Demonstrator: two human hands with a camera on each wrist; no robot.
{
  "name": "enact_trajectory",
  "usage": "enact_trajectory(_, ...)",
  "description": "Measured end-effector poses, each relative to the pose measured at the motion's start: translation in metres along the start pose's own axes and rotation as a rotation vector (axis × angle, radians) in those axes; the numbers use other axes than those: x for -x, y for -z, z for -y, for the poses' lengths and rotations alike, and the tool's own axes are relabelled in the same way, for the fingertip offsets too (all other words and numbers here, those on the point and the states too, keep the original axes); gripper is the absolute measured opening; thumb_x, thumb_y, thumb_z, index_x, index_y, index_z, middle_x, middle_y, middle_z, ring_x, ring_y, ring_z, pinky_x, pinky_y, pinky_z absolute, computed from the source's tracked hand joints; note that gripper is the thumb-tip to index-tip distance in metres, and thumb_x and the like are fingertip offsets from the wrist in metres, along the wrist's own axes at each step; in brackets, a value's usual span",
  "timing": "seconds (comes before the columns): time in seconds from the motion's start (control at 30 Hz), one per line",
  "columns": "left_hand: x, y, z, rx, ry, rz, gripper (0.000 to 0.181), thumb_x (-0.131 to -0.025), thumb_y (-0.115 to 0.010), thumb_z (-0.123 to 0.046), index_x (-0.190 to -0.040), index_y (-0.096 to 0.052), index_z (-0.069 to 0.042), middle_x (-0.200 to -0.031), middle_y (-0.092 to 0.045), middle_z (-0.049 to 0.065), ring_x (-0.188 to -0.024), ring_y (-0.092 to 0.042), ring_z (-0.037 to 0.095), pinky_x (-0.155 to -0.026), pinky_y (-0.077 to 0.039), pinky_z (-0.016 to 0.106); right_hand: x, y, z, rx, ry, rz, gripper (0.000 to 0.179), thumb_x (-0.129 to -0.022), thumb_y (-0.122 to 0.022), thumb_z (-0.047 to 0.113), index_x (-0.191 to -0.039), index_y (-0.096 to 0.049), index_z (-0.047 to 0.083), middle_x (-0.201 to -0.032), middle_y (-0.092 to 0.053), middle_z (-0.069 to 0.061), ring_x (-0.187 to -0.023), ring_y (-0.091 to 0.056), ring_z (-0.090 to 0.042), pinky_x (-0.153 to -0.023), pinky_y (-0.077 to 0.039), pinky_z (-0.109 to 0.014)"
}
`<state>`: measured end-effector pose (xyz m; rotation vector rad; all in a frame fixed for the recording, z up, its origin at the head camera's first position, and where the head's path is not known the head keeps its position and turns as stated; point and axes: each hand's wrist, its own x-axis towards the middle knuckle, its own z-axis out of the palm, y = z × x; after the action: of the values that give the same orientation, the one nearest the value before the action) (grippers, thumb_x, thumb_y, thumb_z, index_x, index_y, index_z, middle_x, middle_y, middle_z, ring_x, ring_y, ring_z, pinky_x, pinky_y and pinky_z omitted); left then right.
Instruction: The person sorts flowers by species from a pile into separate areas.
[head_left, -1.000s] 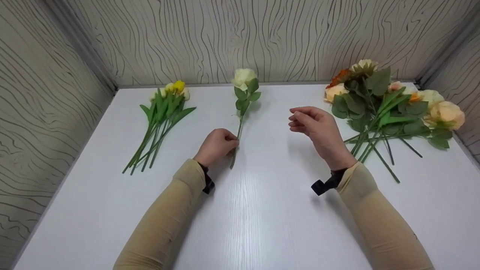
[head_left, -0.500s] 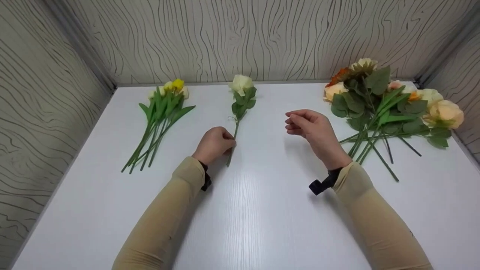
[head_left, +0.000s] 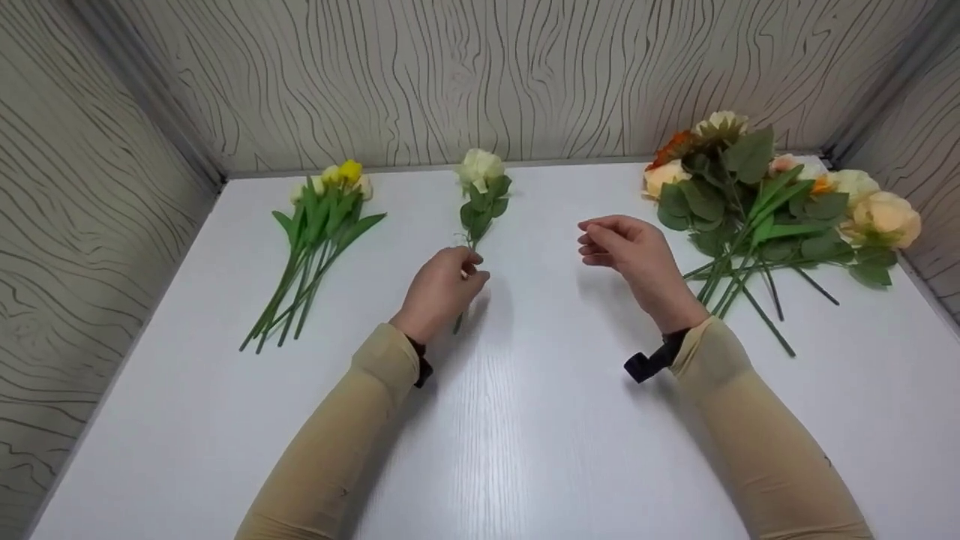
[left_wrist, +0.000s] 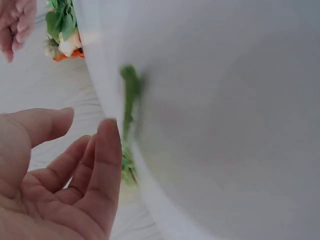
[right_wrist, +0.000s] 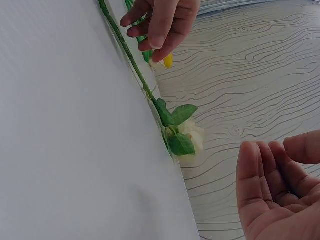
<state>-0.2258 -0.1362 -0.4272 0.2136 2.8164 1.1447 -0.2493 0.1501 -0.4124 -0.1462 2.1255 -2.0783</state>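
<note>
A white rose (head_left: 481, 169) with green leaves lies on the white table, its bloom toward the back wall. My left hand (head_left: 442, 291) hovers over its stem, thumb and fingers apart and holding nothing. In the left wrist view the green stem (left_wrist: 131, 92) lies on the tabletop beyond the fingertips. The right wrist view shows the whole rose (right_wrist: 185, 137), with the left hand (right_wrist: 167, 22) above and apart from the stem. My right hand (head_left: 637, 266) is raised to the right of the rose, fingers loosely bent around nothing.
Several yellow and white tulips (head_left: 322, 225) lie at the left of the table (head_left: 480, 435). A pile of mixed flowers (head_left: 750, 195), with orange, peach and white blooms, lies at the back right near the wood-patterned wall (head_left: 420, 75).
My left hand has let go of the rose stem and lifted off it, its thumb and fingers spreading. The rose first shifted slightly left. My right hand stays nearly still.
</note>
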Motion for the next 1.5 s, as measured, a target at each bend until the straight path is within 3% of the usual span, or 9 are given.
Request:
enact_trajectory(0.2,0.011,-0.022,-0.026,-0.15,-0.285,0.011,0.029,-0.102,-0.065,-0.021,-0.127,-0.069,-0.006,-0.122,-0.065,0.007,-0.114,-0.063,0.024,-0.095,-0.051,0.036,0.003,0.04,-0.004,0.2,-0.07,-0.062,0.045,-0.104,-0.061,0.036,-0.132,-0.062,0.001,-0.122,-0.065,-0.014,-0.106,-0.064,-0.024,-0.088,-0.057,-0.03)
enact_trajectory(0.43,0.028,-0.053,-0.054,-0.339,-0.604,0.039,0.03,-0.102,-0.066,-0.023,-0.13,-0.068,-0.011,-0.125,-0.065,0.003,-0.117,-0.061,0.021,-0.099,-0.049,0.03,0.003,0.105,0.005,0.525,-0.163,-0.133,0.056,-0.103,-0.057,0.048,-0.135,-0.057,0.002,-0.122,-0.062,-0.018,-0.104,-0.061,-0.031,-0.081,-0.057,-0.031)
enact_trajectory(0.63,0.039,-0.072,-0.08,-0.421,-0.758,0.072,0.032,-0.102,-0.065,-0.026,-0.131,-0.068,-0.014,-0.129,-0.065,0.001,-0.118,-0.061,0.017,-0.101,-0.047,0.026,0.001,0.152,0.013,0.897,-0.105,-0.233,0.039,-0.104,-0.055,0.036,-0.112,-0.065,0.0,-0.098,-0.064,-0.016,-0.078,-0.055,-0.028,-0.063,-0.046,-0.039)
enact_trajectory(0.83,0.042,-0.083,-0.098,-0.444,-0.813,0.082,0.032,-0.102,-0.065,-0.028,-0.132,-0.068,-0.017,-0.131,-0.064,0.0,-0.12,-0.059,0.016,-0.102,-0.045,0.024,-0.006,0.172,0.01,1.093,-0.113,-0.254,0.041,-0.099,-0.061,0.029,-0.067,-0.053,0.007,-0.057,-0.047,-0.004,-0.052,-0.045,-0.023,-0.048,-0.037,-0.038)
enact_trajectory(0.9,0.042,-0.086,-0.1,-0.446,-0.815,0.088,0.031,-0.103,-0.064,-0.028,-0.132,-0.068,-0.018,-0.131,-0.064,-0.001,-0.12,-0.059,0.016,-0.102,-0.045,0.024,-0.008,0.174,0.009,1.139,-0.141,-0.241,0.044,-0.098,-0.06,0.031,-0.063,-0.049,0.008,-0.054,-0.044,-0.005,-0.05,-0.046,-0.024,-0.046,-0.038,-0.039)
enact_trajectory(1.03,0.043,-0.091,-0.102,-0.457,-0.814,0.108,0.031,-0.103,-0.064,-0.029,-0.132,-0.069,-0.019,-0.132,-0.064,-0.002,-0.121,-0.059,0.016,-0.102,-0.045,0.024,-0.009,0.176,0.01,1.2,-0.199,-0.227,0.042,-0.097,-0.058,0.033,-0.07,-0.055,0.002,-0.065,-0.055,-0.015,-0.059,-0.054,-0.032,-0.05,-0.044,-0.044)
enact_trajectory(1.13,0.043,-0.092,-0.102,-0.458,-0.815,0.113,0.031,-0.103,-0.064,-0.029,-0.131,-0.069,-0.019,-0.132,-0.064,-0.002,-0.12,-0.059,0.015,-0.101,-0.045,0.024,-0.009,0.178,0.011,1.198,-0.227,-0.208,0.043,-0.097,-0.057,0.035,-0.069,-0.054,0.003,-0.064,-0.054,-0.013,-0.059,-0.053,-0.03,-0.05,-0.044,-0.043)
enact_trajectory(1.37,0.042,-0.09,-0.1,-0.426,-0.797,0.132,0.03,-0.103,-0.063,-0.029,-0.131,-0.069,-0.019,-0.132,-0.063,-0.003,-0.12,-0.059,0.014,-0.1,-0.045,0.023,-0.006,0.183,0.013,1.069,-0.273,-0.185,0.046,-0.098,-0.057,0.041,-0.064,-0.048,0.012,-0.054,-0.043,0.0,-0.051,-0.045,-0.021,-0.048,-0.04,-0.038)
enact_trajectory(1.5,0.041,-0.087,-0.098,-0.401,-0.783,0.131,0.03,-0.103,-0.063,-0.029,-0.13,-0.07,-0.018,-0.131,-0.064,-0.003,-0.119,-0.059,0.013,-0.1,-0.044,0.021,-0.003,0.184,0.012,0.77,-0.332,-0.221,0.037,-0.099,-0.059,0.036,-0.078,-0.06,0.006,-0.062,-0.057,0.002,-0.058,-0.055,-0.018,-0.056,-0.048,-0.036)
